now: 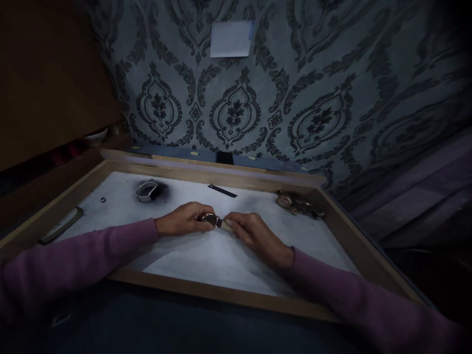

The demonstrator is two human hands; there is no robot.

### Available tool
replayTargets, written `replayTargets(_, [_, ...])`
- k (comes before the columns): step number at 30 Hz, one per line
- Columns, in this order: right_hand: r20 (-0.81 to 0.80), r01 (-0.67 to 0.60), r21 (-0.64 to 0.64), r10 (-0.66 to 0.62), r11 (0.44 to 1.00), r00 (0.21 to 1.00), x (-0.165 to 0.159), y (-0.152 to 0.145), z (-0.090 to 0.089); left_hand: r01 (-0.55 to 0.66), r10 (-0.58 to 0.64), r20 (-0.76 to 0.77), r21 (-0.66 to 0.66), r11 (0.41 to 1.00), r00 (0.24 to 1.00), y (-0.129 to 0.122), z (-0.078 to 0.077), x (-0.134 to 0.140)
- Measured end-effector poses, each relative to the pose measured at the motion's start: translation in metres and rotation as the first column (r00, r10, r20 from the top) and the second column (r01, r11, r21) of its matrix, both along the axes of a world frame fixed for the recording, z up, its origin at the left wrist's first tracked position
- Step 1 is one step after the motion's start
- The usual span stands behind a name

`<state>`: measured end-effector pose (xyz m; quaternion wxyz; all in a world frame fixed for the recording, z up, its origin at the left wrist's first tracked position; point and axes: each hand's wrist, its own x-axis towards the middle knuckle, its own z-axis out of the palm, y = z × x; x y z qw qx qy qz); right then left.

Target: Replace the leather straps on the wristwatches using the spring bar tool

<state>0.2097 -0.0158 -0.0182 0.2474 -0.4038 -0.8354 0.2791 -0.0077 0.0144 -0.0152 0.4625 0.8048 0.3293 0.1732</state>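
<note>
I see a wood-framed tray point(206, 290) with a white floor across the worktop, both my pink sleeves resting over its near edge. My left hand point(182, 220) is curled shut around a small watch point(209, 218) at the tray's middle. My right hand point(254, 233) meets it, fingers pinched on a thin tool point(224, 224) whose tip touches the watch. Far right lies a heap of watches point(298, 203); far left, a small metal container point(146, 191); between them, a dark strip point(221, 191).
</note>
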Motion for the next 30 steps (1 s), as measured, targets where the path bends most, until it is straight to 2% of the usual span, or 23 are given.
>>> replayTargets(3, [0.026, 0.025, 0.012, -0.026, 1.000, 0.999, -0.0009, -0.0006, -0.0006, -0.047, 0.048, -0.022, 0.054, 0.997, 0.999, -0.0024, -0.0005, 0.0009])
replayTargets(6, [0.037, 0.020, 0.021, -0.021, 1.000, 0.999, 0.0008, -0.0011, 0.0002, -0.045, 0.046, -0.011, 0.047, 0.998, 0.999, -0.0033, 0.0001, 0.0015])
replayTargets(10, [-0.028, -0.040, 0.014, 0.040, 0.999, 0.999, 0.0040, -0.0008, 0.0023, -0.015, 0.015, 0.022, -0.032, 0.999, 1.000, -0.0018, 0.0017, 0.0021])
replayTargets(13, [-0.077, -0.037, 0.005, 0.037, 0.999, 0.996, 0.0042, 0.0000, 0.0037, 0.008, 0.001, 0.074, -0.110, 0.994, 0.997, 0.0006, 0.0013, 0.0020])
replayTargets(20, [-0.083, -0.035, -0.018, 0.033, 0.999, 0.996, 0.0034, 0.0010, 0.0051, 0.033, -0.013, 0.113, -0.171, 0.985, 0.994, 0.0033, -0.0011, 0.0003])
replayTargets(27, [-0.059, -0.022, -0.034, 0.020, 0.999, 0.998, 0.0063, 0.0035, 0.0052, 0.012, 0.016, 0.115, -0.234, 0.972, 0.993, 0.0032, 0.0054, 0.0000])
replayTargets(30, [-0.080, 0.003, -0.060, -0.008, 0.998, 0.997, 0.0086, 0.0063, 0.0044, -0.010, 0.020, 0.071, -0.140, 0.990, 0.997, 0.0008, 0.0059, -0.0011])
